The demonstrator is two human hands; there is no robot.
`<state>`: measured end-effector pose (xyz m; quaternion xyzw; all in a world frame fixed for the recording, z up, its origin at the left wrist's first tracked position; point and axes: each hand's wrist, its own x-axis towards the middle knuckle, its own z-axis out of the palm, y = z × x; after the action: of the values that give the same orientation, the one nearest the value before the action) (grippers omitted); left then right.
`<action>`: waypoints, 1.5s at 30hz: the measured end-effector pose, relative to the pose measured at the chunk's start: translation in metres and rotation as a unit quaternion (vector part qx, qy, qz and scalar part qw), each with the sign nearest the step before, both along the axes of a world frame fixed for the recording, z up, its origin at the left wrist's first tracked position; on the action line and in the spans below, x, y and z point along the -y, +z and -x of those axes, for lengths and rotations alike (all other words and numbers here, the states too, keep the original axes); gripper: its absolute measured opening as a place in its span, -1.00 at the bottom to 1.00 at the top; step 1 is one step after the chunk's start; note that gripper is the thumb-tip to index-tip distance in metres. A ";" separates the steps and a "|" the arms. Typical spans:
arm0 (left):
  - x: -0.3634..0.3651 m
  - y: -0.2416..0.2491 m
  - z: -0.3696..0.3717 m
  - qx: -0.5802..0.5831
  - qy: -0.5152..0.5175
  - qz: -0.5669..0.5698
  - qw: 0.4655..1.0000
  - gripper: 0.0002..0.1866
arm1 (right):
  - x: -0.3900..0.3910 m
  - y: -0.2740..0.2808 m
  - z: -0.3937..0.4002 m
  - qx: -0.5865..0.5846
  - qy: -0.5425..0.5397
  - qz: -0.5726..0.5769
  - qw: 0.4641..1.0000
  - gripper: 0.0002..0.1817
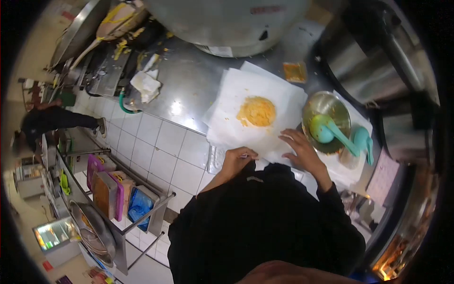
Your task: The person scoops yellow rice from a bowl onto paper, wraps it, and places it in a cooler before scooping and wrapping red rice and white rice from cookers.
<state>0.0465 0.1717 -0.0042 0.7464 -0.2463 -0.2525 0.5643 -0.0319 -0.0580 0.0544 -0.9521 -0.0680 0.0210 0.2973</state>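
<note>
A mound of shredded orange-yellow food (257, 112) sits on stacked sheets of white paper (227, 125) on the steel counter. At the paper's near edge, my left hand (236, 162) is closed, its curled fingers pinching the sheet. My right hand (302, 150) rests over the paper's near right part, fingers apart and holding nothing. Just beyond it stands a steel bowl (308, 105) with orange residue inside. A turquoise ladle (324, 132) lies in this bowl, its handle over the rim. Beside it is another turquoise utensil (363, 140) in a clear container.
A large pale rounded vessel (227, 23) stands at the back, with a small packet of orange-brown contents (295, 72) near it. Large steel pots (364, 57) occupy the right. Crumpled white cloth (145, 85) lies at left. A rack holds trays (105, 194); another person (56, 118) stands far left.
</note>
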 end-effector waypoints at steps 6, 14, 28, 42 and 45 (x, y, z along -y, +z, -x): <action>-0.054 0.008 -0.019 0.038 0.084 0.057 0.994 -0.96 | 0.006 -0.016 -0.010 0.059 -0.009 0.029 0.998 -0.46; -0.085 -0.007 -0.016 0.022 0.165 0.107 0.980 -0.93 | -0.020 -0.047 0.001 0.112 -0.036 -0.059 0.991 -0.70; -0.059 -0.025 -0.038 0.087 0.336 0.055 0.936 -0.87 | -0.015 -0.096 -0.036 0.076 -0.301 -0.443 0.841 -0.85; 0.040 -0.018 -0.010 0.508 -0.003 -0.285 0.813 -0.29 | -0.043 -0.054 -0.110 0.210 -0.112 -0.037 0.970 -0.60; 0.039 -0.018 -0.007 0.497 0.009 -0.298 0.815 -0.29 | -0.039 -0.069 -0.176 0.152 -0.004 -0.030 0.988 -0.50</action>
<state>0.0533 0.1328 -0.0222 0.9045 -0.3985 0.0967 0.1172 0.1439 -0.0192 -0.0144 -0.9352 -0.1095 -0.1273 0.3118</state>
